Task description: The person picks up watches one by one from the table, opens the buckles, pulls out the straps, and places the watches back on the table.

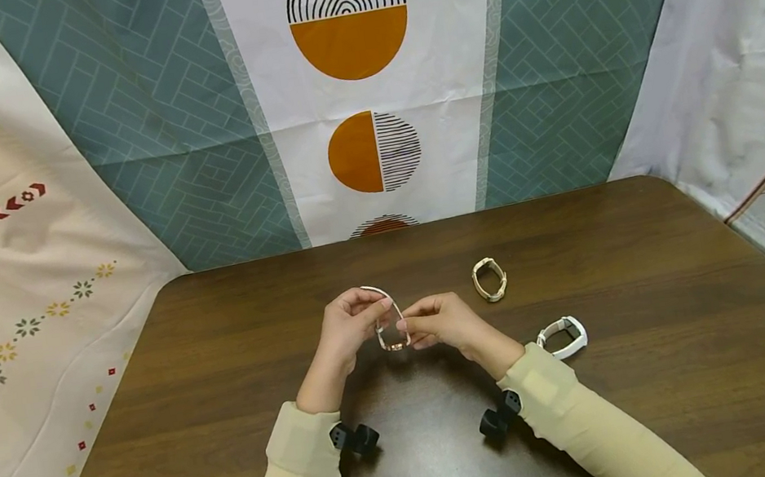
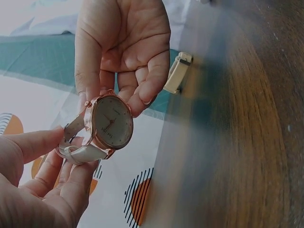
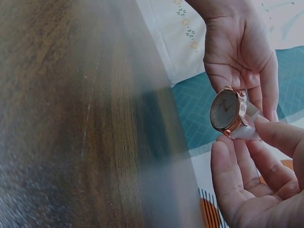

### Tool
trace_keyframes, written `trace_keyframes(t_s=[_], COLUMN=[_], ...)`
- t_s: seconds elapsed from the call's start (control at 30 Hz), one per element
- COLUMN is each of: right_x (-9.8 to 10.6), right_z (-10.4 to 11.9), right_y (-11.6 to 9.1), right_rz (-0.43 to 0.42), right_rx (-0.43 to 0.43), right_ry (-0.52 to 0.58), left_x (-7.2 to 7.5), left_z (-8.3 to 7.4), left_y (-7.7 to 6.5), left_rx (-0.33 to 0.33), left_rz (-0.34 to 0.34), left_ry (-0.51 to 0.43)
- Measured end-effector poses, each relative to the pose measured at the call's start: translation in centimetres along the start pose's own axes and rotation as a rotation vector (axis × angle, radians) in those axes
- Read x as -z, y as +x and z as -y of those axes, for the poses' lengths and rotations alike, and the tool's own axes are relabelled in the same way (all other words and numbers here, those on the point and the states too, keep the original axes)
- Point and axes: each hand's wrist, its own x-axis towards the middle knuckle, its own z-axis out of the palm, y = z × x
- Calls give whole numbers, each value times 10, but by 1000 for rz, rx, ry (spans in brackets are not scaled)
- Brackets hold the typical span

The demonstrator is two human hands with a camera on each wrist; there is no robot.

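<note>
Both sets of fingers are clamped on one thing, a white-strapped watch point(image 1: 395, 346) with a rose-gold case, held up in front of me between the hands. The left hand point(image 1: 353, 324) pinches the strap on the left; its fingers point(image 2: 78, 184) curl beneath the band in the left wrist view. The right hand point(image 1: 443, 318) pinches the strap from the right, thumb on top and fingers point(image 3: 227, 173) below.

The strap bends in a loop, its case at the near end, round pale dial toward the near side. I read dark hands on the dial; the small lettering I cannot make out.

Behind each hand I note a pale yellow sleeve, the left sleeve point(image 1: 306, 448) and the right sleeve point(image 1: 580, 415), each with a black wrist camera, left camera point(image 1: 355, 438) and right camera point(image 1: 500, 414), on its inner side.

Just beside the right sleeve lies a white watch point(image 1: 570, 342), band looped. Farther off, right of the hands, stands a gold-coloured band point(image 1: 490, 280), also looped. All are over the brown wooden counter point(image 1: 236, 351).

Past the far edge hangs a teal-and-white cloth point(image 1: 169, 81) printed with orange half-circles; left, a cream cloth point(image 1: 38, 265) with small flowers; right, a whitish cloth point(image 1: 737, 78).
</note>
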Motion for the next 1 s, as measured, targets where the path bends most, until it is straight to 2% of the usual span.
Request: trace_keyframes(t_s=[0.33,0.6,0.8,1.0], right_x=[1,0,0,1], right_z=[3,-3,-5,-5], right_y=[2,1,0,0], right_rz=[-6,3,-17,-1], right_rx=[3,-11,9,5], right_ry=[4,4,3,1], left_x=[-1,1,0,2], left_z=[-4,0,3,2], left_y=[4,1,1,1], left_rx=[1,1,-8,-13], left_rz=[-13,-46,-48,-91], left_ry=[-46,-97,-155,-137])
